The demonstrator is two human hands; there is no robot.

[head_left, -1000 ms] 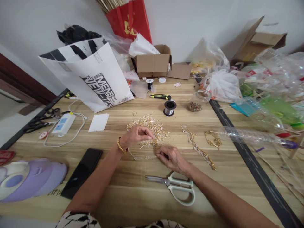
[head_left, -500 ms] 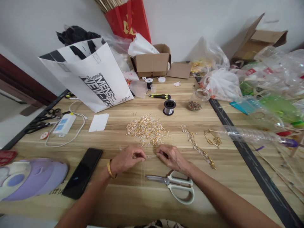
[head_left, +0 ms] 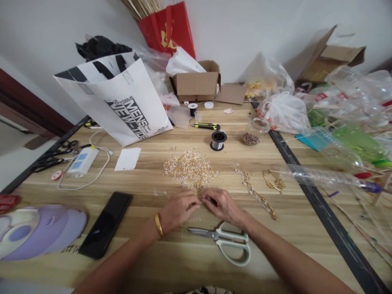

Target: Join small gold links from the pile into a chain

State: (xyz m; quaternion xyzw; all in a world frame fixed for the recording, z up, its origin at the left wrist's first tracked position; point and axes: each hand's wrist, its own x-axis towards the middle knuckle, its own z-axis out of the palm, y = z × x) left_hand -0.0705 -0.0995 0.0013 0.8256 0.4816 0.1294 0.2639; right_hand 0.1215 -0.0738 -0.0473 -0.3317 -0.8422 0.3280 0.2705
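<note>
My left hand [head_left: 181, 207], with a gold bangle [head_left: 158, 224] at the wrist, has its fingertips pinched together. Beside it, my right hand [head_left: 223, 204] is also closed in a pinch, the fingertips of both almost meeting. Whatever they grip is too small or hidden to name. Just beyond lies a pile of small gold and clear beads [head_left: 191, 169]. A short fine chain [head_left: 195, 219] shows below my fingers, near a faint thread. Scissors [head_left: 225, 241] with pale handles rest under my right wrist. To the right lies a beaded gold and silver strand [head_left: 254, 190].
Behind the beads stand a spool of wire [head_left: 218, 141], a yellow-black utility knife [head_left: 206, 125] and a jar of beads [head_left: 252, 136]. A phone [head_left: 106, 224] and a power strip [head_left: 83, 160] lie left. Plastic bottles [head_left: 324, 175] crowd the right side.
My left hand has moved right, up to my right hand. The short chain that stretched between my fingers now appears lower, nearer the scissors. My right hand has barely moved.
</note>
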